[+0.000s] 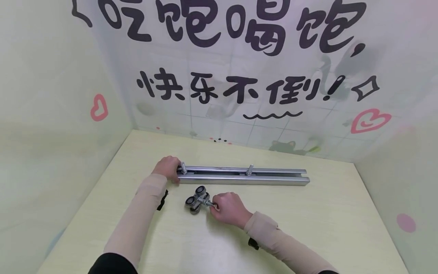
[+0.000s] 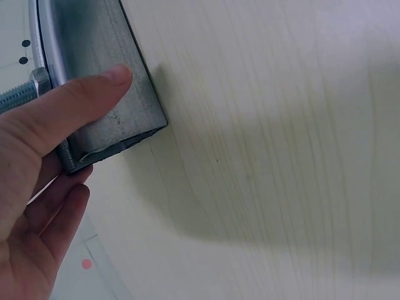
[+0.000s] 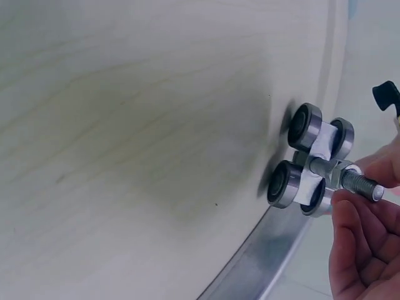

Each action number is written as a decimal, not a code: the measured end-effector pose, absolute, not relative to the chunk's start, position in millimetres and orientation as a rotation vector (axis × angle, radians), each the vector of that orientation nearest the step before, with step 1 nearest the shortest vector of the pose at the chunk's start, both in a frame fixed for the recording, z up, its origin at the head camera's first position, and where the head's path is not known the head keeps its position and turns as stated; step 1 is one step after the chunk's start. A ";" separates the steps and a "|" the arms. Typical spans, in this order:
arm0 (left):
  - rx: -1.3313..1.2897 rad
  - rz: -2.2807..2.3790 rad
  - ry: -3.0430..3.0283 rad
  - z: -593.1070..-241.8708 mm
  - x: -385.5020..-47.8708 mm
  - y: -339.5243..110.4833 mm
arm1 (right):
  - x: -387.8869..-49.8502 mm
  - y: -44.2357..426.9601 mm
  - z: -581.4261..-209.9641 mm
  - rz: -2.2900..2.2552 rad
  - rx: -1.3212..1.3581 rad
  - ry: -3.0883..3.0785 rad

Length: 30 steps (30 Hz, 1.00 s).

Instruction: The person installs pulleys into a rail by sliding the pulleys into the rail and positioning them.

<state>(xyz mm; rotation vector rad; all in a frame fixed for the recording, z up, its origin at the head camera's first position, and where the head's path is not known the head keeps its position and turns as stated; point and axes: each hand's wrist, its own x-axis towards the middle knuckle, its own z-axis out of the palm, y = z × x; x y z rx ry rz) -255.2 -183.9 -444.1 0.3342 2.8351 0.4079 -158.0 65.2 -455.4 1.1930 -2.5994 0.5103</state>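
Observation:
A silvery metal rail [image 1: 246, 180] lies across the table, a slot running along its top. My left hand [image 1: 167, 168] grips its left end; in the left wrist view the thumb lies along the rail's side wall [image 2: 119, 119]. Two threaded bolts stand up out of the slot, one bolt [image 1: 183, 168] by the left hand and another bolt [image 1: 250, 170] near the middle. In front of the rail, my right hand [image 1: 230, 208] pinches the bolt of a roller trolley [image 1: 197, 199]. This trolley has several dark-centred wheels [image 3: 304, 127] and a nut [image 3: 340, 173] on its bolt.
The pale wood-grain table [image 1: 308, 224] is bounded at the back and sides by light printed walls [image 1: 222, 121] with black lettering and pink hearts. Dark straps [image 1: 162, 200] show at the wrists.

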 end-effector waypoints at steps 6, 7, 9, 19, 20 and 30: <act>0.336 0.413 2.841 -443.9 -255.0 -184.6 | -163.2 61.0 -446.0 0.556 1.191 -2.493; 0.338 0.416 2.841 -443.9 -254.9 -184.7 | -164.2 60.0 -445.3 0.552 1.186 -2.483; 0.340 0.419 2.837 -444.0 -255.0 -184.6 | -165.4 58.1 -444.8 0.549 1.185 -2.473; 0.334 0.426 2.833 -443.3 -255.4 -184.7 | -164.6 52.7 -449.2 0.559 1.172 -2.442; 0.334 0.426 2.833 -443.2 -255.4 -184.9 | -164.2 52.5 -449.6 0.559 1.173 -2.445; 0.339 0.432 2.830 -444.3 -255.6 -183.8 | -159.6 50.7 -453.3 0.591 1.161 -2.467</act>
